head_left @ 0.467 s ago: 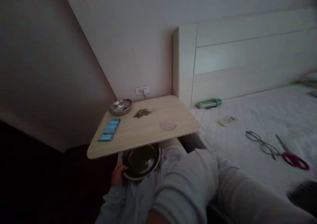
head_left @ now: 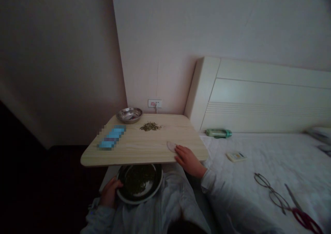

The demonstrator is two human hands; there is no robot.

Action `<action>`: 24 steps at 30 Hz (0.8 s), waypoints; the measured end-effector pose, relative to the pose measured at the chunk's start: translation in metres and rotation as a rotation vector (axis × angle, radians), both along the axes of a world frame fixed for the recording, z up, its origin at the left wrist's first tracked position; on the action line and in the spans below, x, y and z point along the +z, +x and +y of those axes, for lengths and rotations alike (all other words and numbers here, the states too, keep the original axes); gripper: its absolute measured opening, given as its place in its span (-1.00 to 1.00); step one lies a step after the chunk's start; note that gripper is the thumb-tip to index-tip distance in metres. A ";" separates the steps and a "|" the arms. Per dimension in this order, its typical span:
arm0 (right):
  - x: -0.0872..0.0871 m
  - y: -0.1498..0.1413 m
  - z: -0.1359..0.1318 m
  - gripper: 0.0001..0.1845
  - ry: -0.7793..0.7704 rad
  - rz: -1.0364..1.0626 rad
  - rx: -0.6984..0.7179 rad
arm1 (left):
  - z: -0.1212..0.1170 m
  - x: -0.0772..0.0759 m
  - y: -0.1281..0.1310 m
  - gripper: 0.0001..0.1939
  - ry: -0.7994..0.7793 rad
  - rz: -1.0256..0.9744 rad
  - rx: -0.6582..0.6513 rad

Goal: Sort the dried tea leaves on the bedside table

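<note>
My left hand [head_left: 110,191] grips the rim of a wide bowl [head_left: 137,202] on my lap, its thumb over the edge. Dark green bits cover much of the bowl's inside, and the table edge hides its far rim. On the pale wooden table [head_left: 134,154], my right hand [head_left: 187,159] reaches to a thin, see-through half-round piece [head_left: 171,146] that looks like a dough scraper. My fingers are stretched out over its right side and hide part of it. Further back lies a small pile of dried green bits [head_left: 150,126].
A shallow metal bowl [head_left: 129,115] stands at the table's back left, near a blurred blue phone-like object [head_left: 111,137]. On the white bed to the right lie a green bottle [head_left: 218,133], a small pale box [head_left: 236,156], glasses [head_left: 271,192] and red-handled scissors [head_left: 306,220].
My right hand has come up from below onto the half-round piece. The view has turned; my left hand stays on the bowl on my lap.
</note>
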State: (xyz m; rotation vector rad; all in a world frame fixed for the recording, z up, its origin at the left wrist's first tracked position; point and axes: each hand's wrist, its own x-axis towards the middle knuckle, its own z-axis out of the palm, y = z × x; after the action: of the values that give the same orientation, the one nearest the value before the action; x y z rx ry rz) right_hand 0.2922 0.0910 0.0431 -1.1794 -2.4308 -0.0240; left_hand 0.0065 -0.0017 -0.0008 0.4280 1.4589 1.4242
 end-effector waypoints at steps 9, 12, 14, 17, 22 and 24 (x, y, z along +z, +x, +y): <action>0.007 0.001 -0.015 -0.68 -0.056 0.026 0.142 | 0.001 0.000 0.003 -0.91 0.004 -0.007 0.015; 0.013 -0.010 0.005 -0.67 -0.123 0.116 0.048 | 0.002 -0.003 0.002 -0.92 0.000 -0.037 0.012; 0.015 -0.022 0.024 -0.68 -0.171 0.196 0.066 | 0.002 -0.005 0.002 -0.92 0.013 -0.057 0.002; 0.017 -0.046 0.057 -0.69 -0.156 0.346 0.013 | 0.002 -0.006 0.003 -0.94 0.043 -0.048 -0.008; 0.015 -0.084 0.101 -0.68 -0.037 0.420 -0.249 | 0.000 -0.005 0.005 -0.93 0.073 -0.058 -0.075; 0.012 -0.093 0.108 -0.67 -0.035 0.384 -0.293 | 0.000 -0.005 0.005 -0.90 0.072 -0.042 -0.096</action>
State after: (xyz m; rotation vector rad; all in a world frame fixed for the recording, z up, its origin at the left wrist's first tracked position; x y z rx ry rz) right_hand 0.1987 0.1995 0.0554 -1.4015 -1.9229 0.1438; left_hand 0.0119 -0.0013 -0.0055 0.5035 1.3388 1.4034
